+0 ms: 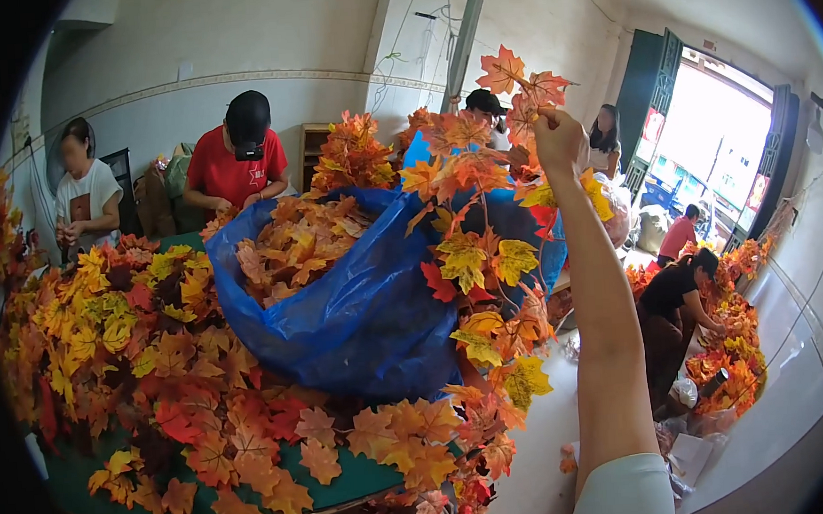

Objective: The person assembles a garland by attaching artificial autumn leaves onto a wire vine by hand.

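Note:
My right hand (560, 140) is raised high, its fingers closed round the upper part of an artificial maple leaf garland (463, 258). Orange, red and yellow leaves hang from it down past the table's edge, beside a large blue plastic bag (359, 326). Loose orange leaves (302, 240) fill the bag's open mouth. A thick heap of leaf garlands (182, 356) covers the green table (341, 492) to the left. Where the hanging garland meets the leaves at the table edge, I cannot tell them apart. My left hand does not show.
Across the table are a person in a red shirt (227, 169) and one in a white top (87, 197). Another person is partly hidden behind the garland. At the right, a person in black (673, 302) bends over more leaf garlands (741, 326). A doorway (711, 140) stands open behind.

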The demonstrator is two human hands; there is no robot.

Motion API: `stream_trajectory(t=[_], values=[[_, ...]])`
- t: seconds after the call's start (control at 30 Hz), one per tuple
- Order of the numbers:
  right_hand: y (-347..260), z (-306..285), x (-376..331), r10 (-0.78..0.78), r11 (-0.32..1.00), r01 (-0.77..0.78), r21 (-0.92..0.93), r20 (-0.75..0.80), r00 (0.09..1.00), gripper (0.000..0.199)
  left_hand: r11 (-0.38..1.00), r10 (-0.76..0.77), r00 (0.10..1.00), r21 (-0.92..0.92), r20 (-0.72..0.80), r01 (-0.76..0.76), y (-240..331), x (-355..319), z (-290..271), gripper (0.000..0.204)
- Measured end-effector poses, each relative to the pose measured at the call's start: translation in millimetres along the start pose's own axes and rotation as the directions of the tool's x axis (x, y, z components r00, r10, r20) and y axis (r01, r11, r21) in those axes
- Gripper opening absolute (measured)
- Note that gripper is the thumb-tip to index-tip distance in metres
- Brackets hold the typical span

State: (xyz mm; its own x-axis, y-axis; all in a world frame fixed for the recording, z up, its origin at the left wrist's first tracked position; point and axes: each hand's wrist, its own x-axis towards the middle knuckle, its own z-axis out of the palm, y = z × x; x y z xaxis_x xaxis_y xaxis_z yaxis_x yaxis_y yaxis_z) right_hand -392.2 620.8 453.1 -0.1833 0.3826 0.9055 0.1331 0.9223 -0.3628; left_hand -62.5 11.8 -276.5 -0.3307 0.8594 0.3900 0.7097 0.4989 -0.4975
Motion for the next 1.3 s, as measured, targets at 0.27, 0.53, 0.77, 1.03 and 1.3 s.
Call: stream_trajectory(t=[0.27,0.53,0.77,1.03,1.3], values=[[-21.5,23.1,4.0,-0.03,0.999,0.032,0.038,-0.046,0.998,0.023,0.331,-0.68,0.646,-0.642,0.346,0.692,8.7,35.1,-53.8,0.033],[-26.0,26.4,-7.5,-0.07,0.976,0.083,0.2,-0.072,0.995,0.023,0.26,-0.715,0.606,-0.673,0.349,0.693,17.5,30.9,-51.1,0.035],[-9.3,38.1,-10.0,-0.137,0.968,0.153,0.2,-0.088,0.987,0.019,0.318,-0.561,0.545,-0.445,0.623,0.837,-3.9,48.9,-83.0,0.036],[4.0,46.9,-14.9,-0.144,0.963,0.163,0.213,-0.105,0.984,0.02,0.204,-0.63,0.651,-0.719,0.423,0.665,34.0,10.6,-17.8,0.037],[1.2,24.1,-40.0,-0.078,0.986,0.081,0.146,-0.026,0.997,0.021,0.995,0.093,0.993,0.013,0.07,-0.094,2.1,-17.8,3.9,0.038]])
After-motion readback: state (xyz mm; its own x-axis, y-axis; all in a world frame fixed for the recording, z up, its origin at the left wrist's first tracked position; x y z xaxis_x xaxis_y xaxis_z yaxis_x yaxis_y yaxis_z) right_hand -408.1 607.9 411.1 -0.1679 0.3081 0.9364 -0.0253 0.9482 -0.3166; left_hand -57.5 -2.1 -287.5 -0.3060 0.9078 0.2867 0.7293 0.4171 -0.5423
